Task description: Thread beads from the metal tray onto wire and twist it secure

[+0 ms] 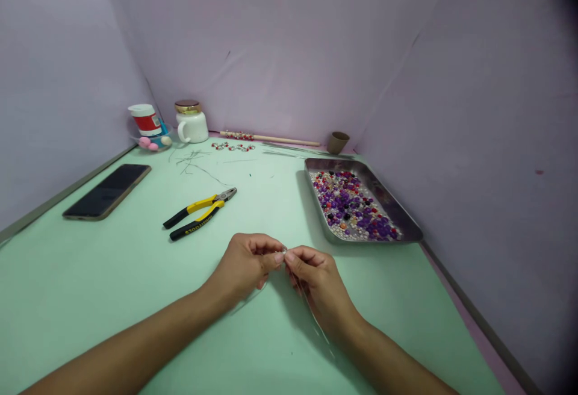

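My left hand (250, 261) and my right hand (318, 277) meet above the front middle of the table, thumbs and forefingers pinched tip to tip. Between them is a thin wire (311, 311), whose tails hang below my right hand and under my left. A small pale bead or wire loop shows at the fingertips, too small to make out. Pliers (201, 211) with yellow and black handles lie to the left beyond my left hand. Beyond my right hand stands a metal tray (327, 231) of mixed purple, red, white and black beads (347, 205).
A phone (108, 192) lies at the left. Along the back are a white mug (195, 127) with a lid, a red-and-white tub (147, 121), wire scraps (192, 159), beaded wire pieces (232, 147), a wooden stick (284, 140) and a small brown pot (338, 142). Walls enclose the table.
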Demonstrator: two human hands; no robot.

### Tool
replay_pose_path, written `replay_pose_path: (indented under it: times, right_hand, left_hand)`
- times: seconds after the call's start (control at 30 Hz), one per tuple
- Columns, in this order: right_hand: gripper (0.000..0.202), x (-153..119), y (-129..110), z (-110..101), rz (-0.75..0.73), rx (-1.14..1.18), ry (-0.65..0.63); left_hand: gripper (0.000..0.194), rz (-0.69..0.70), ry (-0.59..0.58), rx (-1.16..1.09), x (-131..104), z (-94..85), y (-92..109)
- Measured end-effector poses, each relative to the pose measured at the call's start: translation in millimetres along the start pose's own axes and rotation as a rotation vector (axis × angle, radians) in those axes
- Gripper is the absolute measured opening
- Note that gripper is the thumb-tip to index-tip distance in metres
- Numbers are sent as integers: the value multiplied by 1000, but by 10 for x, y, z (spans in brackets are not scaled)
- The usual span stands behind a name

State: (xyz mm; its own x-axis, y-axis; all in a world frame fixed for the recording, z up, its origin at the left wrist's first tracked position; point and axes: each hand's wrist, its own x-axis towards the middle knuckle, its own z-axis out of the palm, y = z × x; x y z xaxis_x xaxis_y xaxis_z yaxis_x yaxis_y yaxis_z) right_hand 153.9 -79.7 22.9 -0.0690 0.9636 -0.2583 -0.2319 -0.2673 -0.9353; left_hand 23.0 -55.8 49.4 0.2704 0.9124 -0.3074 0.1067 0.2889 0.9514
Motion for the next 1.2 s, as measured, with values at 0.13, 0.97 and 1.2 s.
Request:
replay_pose_path:
  times: [0.13, 0.97, 1.2]
  right_hand:
    - [27, -2, -1, 0, 23, -17, 26]
    - [11, 12, 4, -21, -192, -295, 47]
    - [12, 27, 39, -28, -91, -210, 87]
  left_hand:
    - [9, 114, 85, 112, -13, 6, -18]
    - [13, 12, 48, -183, 45, 20, -148]
    - [13, 13, 67, -175, 29, 34, -149]
